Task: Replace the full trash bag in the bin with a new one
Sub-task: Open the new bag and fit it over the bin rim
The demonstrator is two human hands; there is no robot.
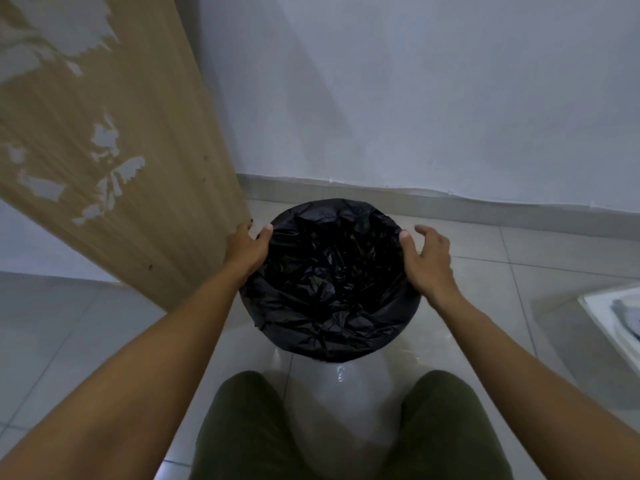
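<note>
A glossy white bin [341, 393] stands on the tiled floor between my knees. A crinkled black trash bag [329, 282] lines it, its edge folded over the round rim, and the inside looks dark and hollow. My left hand [247, 245] is at the rim's left side, with its thumb on the bag's edge and its fingers curled down the outside. My right hand [427, 258] is at the rim's right side. Its thumb touches the bag's edge while its fingers are spread and lifted off the bag.
A wooden panel [114, 150] with peeled patches leans close on the left, almost touching the bin and my left hand. A white wall [415, 98] and skirting run just behind the bin. A white framed object [616, 323] lies on the floor at the right edge.
</note>
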